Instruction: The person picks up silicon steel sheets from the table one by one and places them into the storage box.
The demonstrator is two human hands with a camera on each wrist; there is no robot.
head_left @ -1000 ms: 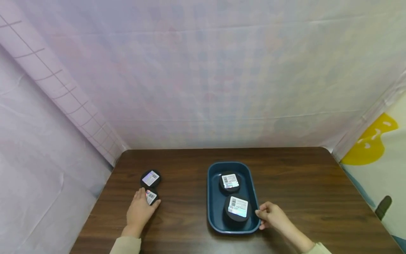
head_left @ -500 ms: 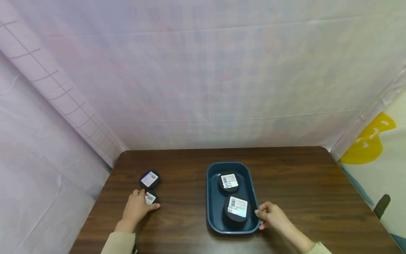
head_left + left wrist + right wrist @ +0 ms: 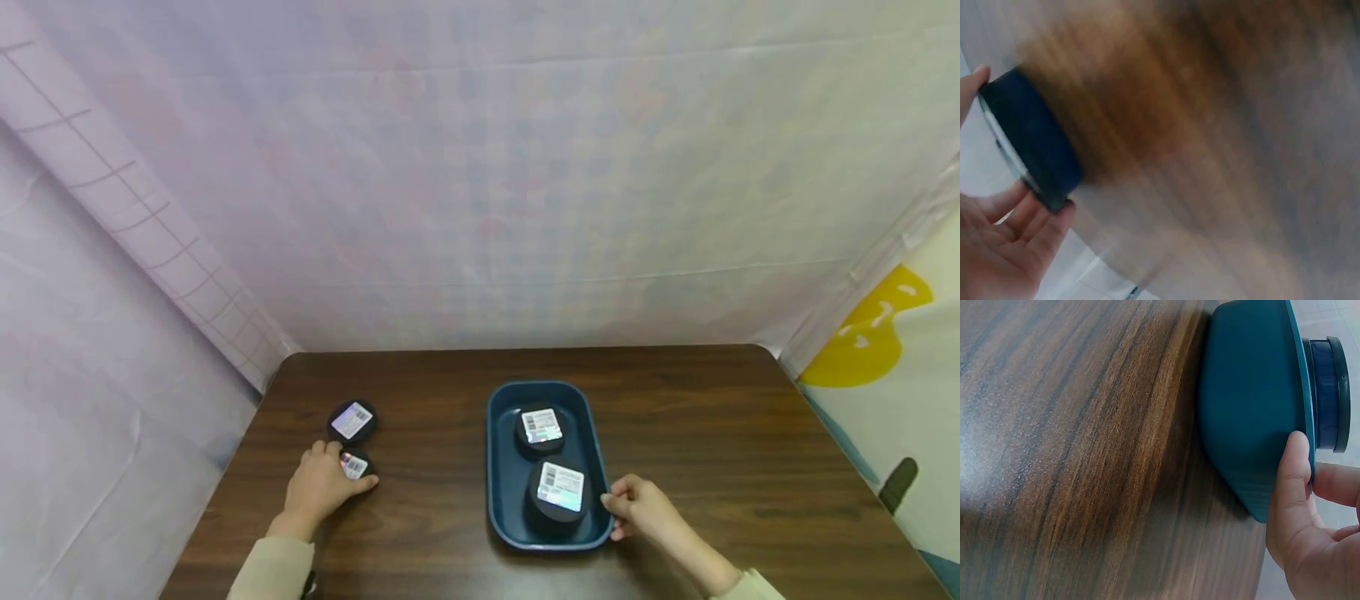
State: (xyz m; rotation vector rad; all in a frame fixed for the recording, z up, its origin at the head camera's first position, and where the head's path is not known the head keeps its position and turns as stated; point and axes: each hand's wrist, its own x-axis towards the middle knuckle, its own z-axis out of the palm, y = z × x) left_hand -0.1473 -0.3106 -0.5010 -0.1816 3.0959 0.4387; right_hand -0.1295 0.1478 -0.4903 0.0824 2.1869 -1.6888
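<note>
My left hand [image 3: 317, 483] grips a flat round black container [image 3: 355, 464] with a white barcode label, at the table's left. The left wrist view shows the thumb at one end of this container [image 3: 1038, 137] and fingertips at the other; its side is dark blue. Just beyond it lies a similar labelled round container [image 3: 352, 422]. My right hand [image 3: 641, 508] pinches the right rim of a dark blue tray [image 3: 502, 492] near its front corner. Inside the tray stand a round labelled container [image 3: 541, 427] at the back and a taller-looking one [image 3: 558, 492] in front.
Everything stands on a dark wood-grain table [image 3: 435, 417]. A pale patterned cloth [image 3: 480, 208] hangs behind the far edge, with more cloth on the left and right sides. In the right wrist view a round container [image 3: 1329, 394] rises above the tray's rim.
My left wrist and sleeve have swung a little to the left, while the fingers stay at the near left container. The right hand keeps its place on the tray rim.
</note>
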